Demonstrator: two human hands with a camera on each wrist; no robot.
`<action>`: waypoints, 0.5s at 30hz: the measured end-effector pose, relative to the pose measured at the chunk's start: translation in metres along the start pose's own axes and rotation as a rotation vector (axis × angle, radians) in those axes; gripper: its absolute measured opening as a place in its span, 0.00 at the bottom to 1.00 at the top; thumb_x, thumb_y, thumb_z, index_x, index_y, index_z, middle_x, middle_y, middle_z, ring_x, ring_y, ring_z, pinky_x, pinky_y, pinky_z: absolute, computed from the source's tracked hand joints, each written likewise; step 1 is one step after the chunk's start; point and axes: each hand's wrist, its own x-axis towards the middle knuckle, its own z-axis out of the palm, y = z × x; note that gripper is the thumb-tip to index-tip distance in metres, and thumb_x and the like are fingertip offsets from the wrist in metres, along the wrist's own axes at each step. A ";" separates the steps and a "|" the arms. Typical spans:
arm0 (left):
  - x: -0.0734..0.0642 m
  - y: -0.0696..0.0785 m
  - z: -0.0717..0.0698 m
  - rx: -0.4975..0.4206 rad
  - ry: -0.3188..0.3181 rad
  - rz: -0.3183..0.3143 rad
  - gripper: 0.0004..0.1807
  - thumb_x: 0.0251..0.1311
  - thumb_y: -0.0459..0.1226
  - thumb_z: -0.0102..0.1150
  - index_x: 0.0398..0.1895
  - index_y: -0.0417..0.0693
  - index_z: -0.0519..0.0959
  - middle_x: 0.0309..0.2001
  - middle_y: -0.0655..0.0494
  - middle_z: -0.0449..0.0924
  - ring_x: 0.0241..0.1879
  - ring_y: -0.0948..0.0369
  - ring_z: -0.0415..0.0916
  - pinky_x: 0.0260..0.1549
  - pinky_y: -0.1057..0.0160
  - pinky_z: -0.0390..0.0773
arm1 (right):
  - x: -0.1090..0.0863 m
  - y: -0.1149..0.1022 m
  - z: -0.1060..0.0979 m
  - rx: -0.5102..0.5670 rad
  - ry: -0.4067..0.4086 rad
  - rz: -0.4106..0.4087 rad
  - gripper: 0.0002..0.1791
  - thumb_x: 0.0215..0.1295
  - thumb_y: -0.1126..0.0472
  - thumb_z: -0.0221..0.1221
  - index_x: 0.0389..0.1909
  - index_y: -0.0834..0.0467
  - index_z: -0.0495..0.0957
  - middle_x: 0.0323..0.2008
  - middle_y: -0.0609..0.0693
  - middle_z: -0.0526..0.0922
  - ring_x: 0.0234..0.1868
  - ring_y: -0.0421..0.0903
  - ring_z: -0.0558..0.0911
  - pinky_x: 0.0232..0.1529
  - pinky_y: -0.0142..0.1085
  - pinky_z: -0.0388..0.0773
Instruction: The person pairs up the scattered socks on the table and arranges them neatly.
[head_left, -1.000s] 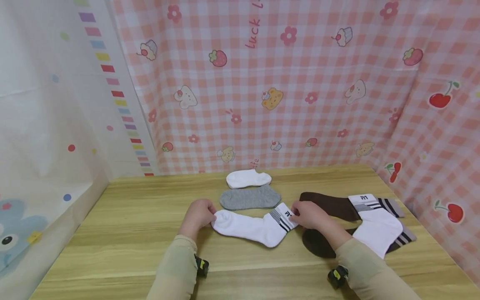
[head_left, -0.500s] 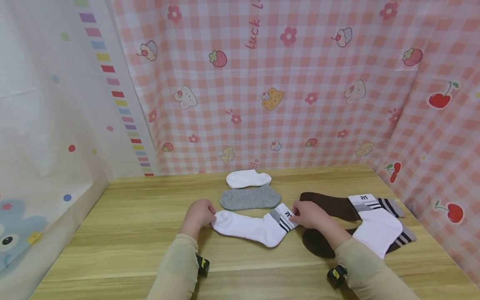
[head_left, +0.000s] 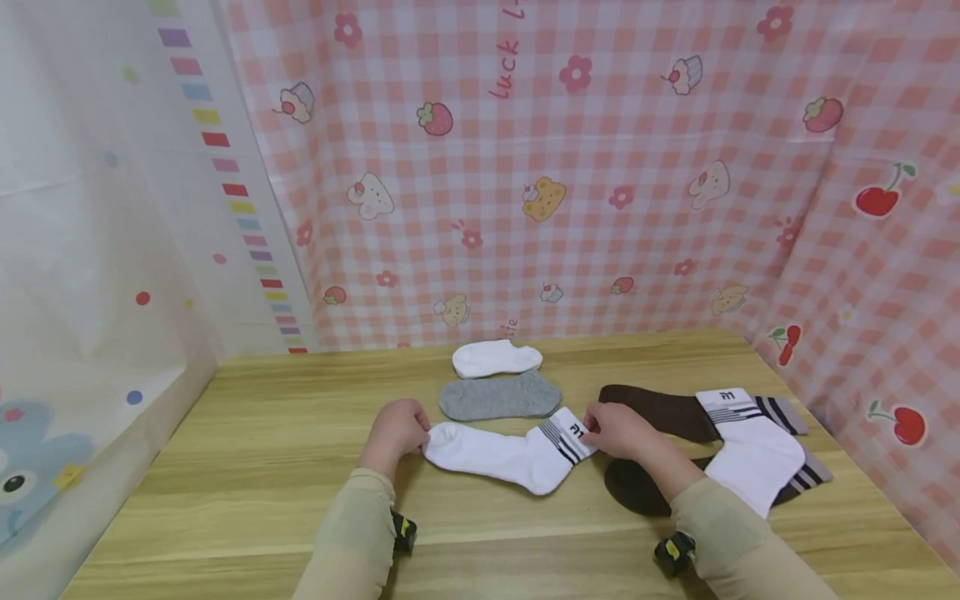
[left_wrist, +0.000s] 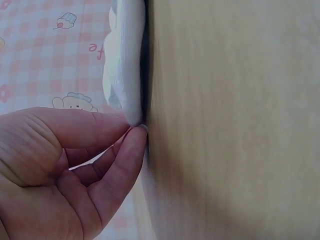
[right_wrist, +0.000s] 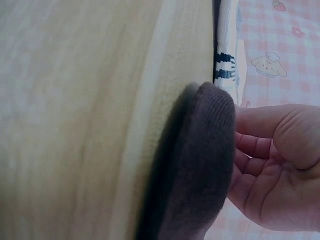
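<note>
A white sock [head_left: 487,457] with black stripes and a small logo at its cuff lies flat on the wooden table, toe to the left. My left hand [head_left: 397,433] pinches the toe end between thumb and fingers; the left wrist view shows the thumb and index fingertip meeting on the white fabric [left_wrist: 127,65]. At the cuff, my right hand [head_left: 618,429] pinches the top edge beside the logo. In the right wrist view a dark brown sock [right_wrist: 200,165] covers the right fingertips, and the striped cuff [right_wrist: 226,67] shows beyond it.
Behind the held sock lie a grey sock [head_left: 501,397] and a short white sock [head_left: 495,358]. Right of my right hand, another striped white sock [head_left: 757,454] overlaps two brown socks [head_left: 663,411] with grey striped cuffs. A checked pink curtain [head_left: 480,167] hangs behind the table [head_left: 262,467].
</note>
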 end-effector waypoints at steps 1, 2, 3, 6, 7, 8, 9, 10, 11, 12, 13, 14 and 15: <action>0.000 0.000 0.000 0.006 0.000 0.002 0.08 0.47 0.23 0.64 0.22 0.41 0.77 0.23 0.52 0.75 0.23 0.58 0.74 0.24 0.65 0.76 | 0.000 0.000 0.000 0.003 0.002 -0.003 0.09 0.60 0.65 0.66 0.28 0.58 0.73 0.24 0.46 0.73 0.27 0.43 0.71 0.32 0.38 0.70; 0.001 -0.001 0.000 0.010 -0.001 0.004 0.08 0.47 0.23 0.64 0.22 0.41 0.77 0.23 0.52 0.75 0.23 0.58 0.73 0.24 0.65 0.76 | -0.001 0.000 0.000 0.006 0.004 -0.006 0.09 0.59 0.65 0.66 0.28 0.58 0.74 0.24 0.46 0.73 0.27 0.43 0.71 0.32 0.39 0.70; 0.001 -0.001 0.000 0.014 0.000 0.006 0.08 0.47 0.23 0.64 0.22 0.41 0.77 0.23 0.53 0.75 0.23 0.58 0.73 0.24 0.65 0.75 | -0.001 0.001 0.000 0.007 0.007 -0.009 0.09 0.59 0.66 0.66 0.28 0.58 0.74 0.24 0.46 0.73 0.27 0.43 0.71 0.32 0.39 0.70; 0.001 -0.001 0.000 0.012 0.001 0.009 0.08 0.47 0.23 0.65 0.22 0.41 0.77 0.23 0.53 0.75 0.24 0.58 0.73 0.24 0.65 0.75 | -0.002 0.001 0.000 0.011 0.008 -0.011 0.09 0.59 0.67 0.66 0.28 0.58 0.74 0.24 0.46 0.73 0.27 0.43 0.71 0.32 0.38 0.71; 0.001 -0.001 0.001 0.010 0.003 0.012 0.08 0.47 0.23 0.65 0.22 0.41 0.78 0.23 0.53 0.75 0.24 0.58 0.73 0.25 0.64 0.76 | -0.002 0.001 0.000 0.011 0.008 -0.011 0.09 0.59 0.67 0.66 0.29 0.58 0.74 0.24 0.46 0.73 0.27 0.43 0.71 0.32 0.38 0.71; 0.002 -0.002 0.001 0.007 0.006 0.014 0.07 0.47 0.23 0.64 0.22 0.41 0.78 0.23 0.53 0.75 0.24 0.57 0.73 0.25 0.64 0.76 | -0.003 0.001 -0.001 0.012 0.008 -0.010 0.08 0.59 0.67 0.66 0.29 0.58 0.74 0.24 0.46 0.73 0.27 0.43 0.71 0.32 0.38 0.71; 0.002 -0.002 0.001 0.011 0.011 0.020 0.07 0.47 0.23 0.64 0.22 0.41 0.78 0.23 0.53 0.76 0.25 0.57 0.73 0.27 0.63 0.76 | -0.003 0.001 -0.001 0.016 0.009 -0.008 0.08 0.59 0.66 0.66 0.29 0.58 0.75 0.24 0.46 0.73 0.27 0.43 0.71 0.32 0.38 0.71; 0.002 -0.003 0.001 0.017 0.019 0.028 0.07 0.47 0.24 0.64 0.22 0.41 0.78 0.24 0.53 0.76 0.26 0.57 0.73 0.28 0.62 0.76 | -0.004 0.000 -0.002 0.018 0.011 -0.009 0.07 0.59 0.67 0.66 0.30 0.58 0.75 0.24 0.46 0.74 0.27 0.43 0.71 0.33 0.39 0.72; 0.002 -0.003 0.000 0.022 0.028 0.040 0.06 0.47 0.24 0.64 0.22 0.40 0.79 0.24 0.53 0.77 0.27 0.56 0.74 0.30 0.60 0.77 | -0.004 0.000 -0.003 0.022 0.015 -0.012 0.07 0.59 0.66 0.66 0.30 0.58 0.76 0.25 0.46 0.74 0.27 0.43 0.72 0.33 0.39 0.72; 0.002 -0.004 0.000 0.030 0.038 0.050 0.05 0.48 0.25 0.64 0.23 0.40 0.79 0.25 0.52 0.77 0.28 0.56 0.74 0.32 0.59 0.77 | -0.005 0.000 -0.004 0.028 0.019 -0.014 0.07 0.59 0.66 0.66 0.31 0.59 0.76 0.25 0.46 0.75 0.28 0.43 0.72 0.34 0.39 0.73; 0.002 -0.004 0.000 0.039 0.050 0.061 0.04 0.48 0.26 0.65 0.24 0.40 0.80 0.25 0.52 0.78 0.29 0.55 0.74 0.35 0.57 0.77 | -0.005 -0.001 -0.006 0.032 0.025 -0.016 0.06 0.59 0.66 0.66 0.31 0.59 0.76 0.26 0.46 0.76 0.28 0.43 0.73 0.34 0.40 0.73; 0.002 -0.005 -0.001 0.046 0.059 0.069 0.03 0.48 0.27 0.65 0.24 0.40 0.80 0.26 0.52 0.78 0.30 0.54 0.75 0.37 0.56 0.77 | -0.006 -0.001 -0.007 0.038 0.028 -0.017 0.06 0.59 0.66 0.66 0.32 0.59 0.76 0.26 0.46 0.77 0.29 0.43 0.74 0.34 0.40 0.74; 0.002 -0.005 -0.002 0.059 0.071 0.084 0.02 0.48 0.28 0.65 0.25 0.41 0.80 0.26 0.52 0.79 0.31 0.54 0.75 0.38 0.55 0.76 | -0.007 -0.001 -0.008 0.041 0.032 -0.023 0.06 0.59 0.66 0.65 0.32 0.60 0.77 0.27 0.47 0.77 0.29 0.43 0.74 0.35 0.41 0.74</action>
